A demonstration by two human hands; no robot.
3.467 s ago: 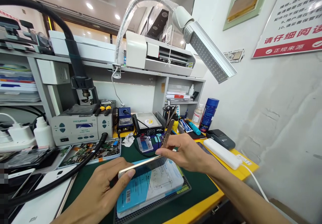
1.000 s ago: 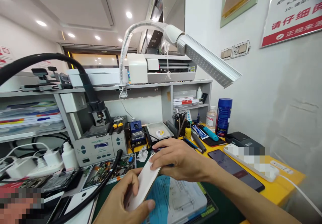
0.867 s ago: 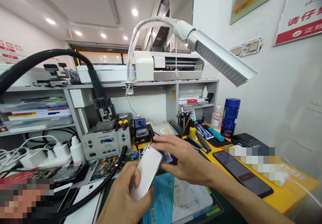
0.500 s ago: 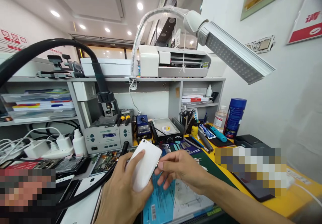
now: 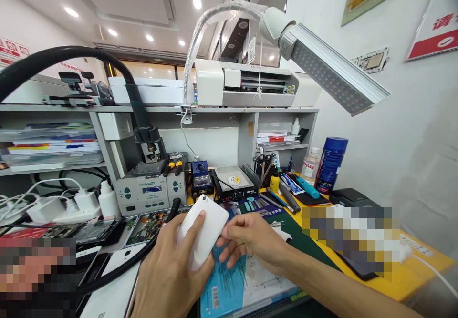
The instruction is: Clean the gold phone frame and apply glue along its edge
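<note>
A white smartphone (image 5: 210, 221) is tilted in my left hand (image 5: 170, 261), its plain back facing me and its camera at the upper end. The fingers wrap around the left side, and the thumb lies along the lower right edge. My right hand (image 5: 257, 241) is at the phone's right edge, thumb and forefinger pinched together there and the other fingers curled loosely below. Whatever sits in that pinch is too small and hidden to make out. Below both hands lies a blue and white printed packet (image 5: 229, 284) on a green mat (image 5: 304, 237).
A black hose (image 5: 118, 280) curves past my left forearm, over another white phone (image 5: 110, 284). Behind stand a grey rework station (image 5: 146, 191) and a soldering unit (image 5: 202, 179). Tools (image 5: 288, 196), a blue can (image 5: 332, 165) and a lamp (image 5: 329, 70) are to the right.
The view has shifted slightly, so the scene sits a little further left and higher. Both hands keep nearly the same pose on the phone.
</note>
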